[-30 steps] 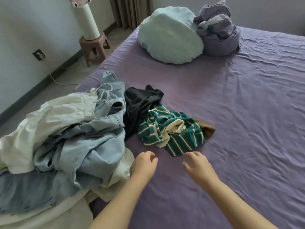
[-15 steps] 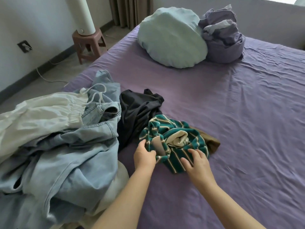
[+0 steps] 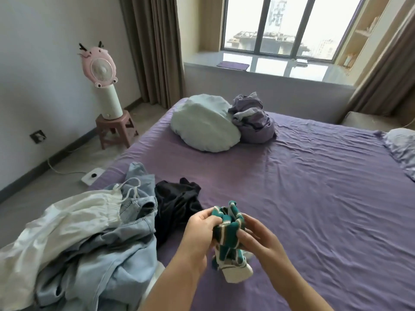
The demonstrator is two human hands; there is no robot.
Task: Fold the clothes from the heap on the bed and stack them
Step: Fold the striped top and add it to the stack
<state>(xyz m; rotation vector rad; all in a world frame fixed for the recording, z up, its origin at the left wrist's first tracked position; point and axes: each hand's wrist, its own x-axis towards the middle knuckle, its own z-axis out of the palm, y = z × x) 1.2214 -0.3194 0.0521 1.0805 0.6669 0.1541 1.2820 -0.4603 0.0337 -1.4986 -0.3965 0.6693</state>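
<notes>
Purple sheet (image 3: 314, 198) covers the bed, creased all over. Window (image 3: 280, 25) at far end, brown curtains either side. Pale round pillow (image 3: 204, 124) near the head of the bed, a bundle of lilac bedding (image 3: 253, 124) touching its right side.

Heap (image 3: 74, 239) on the near left corner: white garment on top left, light denim under and beside it, a black garment (image 3: 177, 205) at its right edge lying on the sheet.

Both hands raised above the sheet, close together. Left hand (image 3: 199, 234) and right hand (image 3: 258, 239) each have fingers curled round the bunched top of a green striped shirt (image 3: 226, 239). Shirt hangs between them, its cream part lowest; cannot tell whether that end touches the sheet.

Pink fan (image 3: 98, 66) on a white column stands on a stool (image 3: 116, 129) by the left wall. White cord runs along the floor to a small white box (image 3: 92, 176) beside the bed.
</notes>
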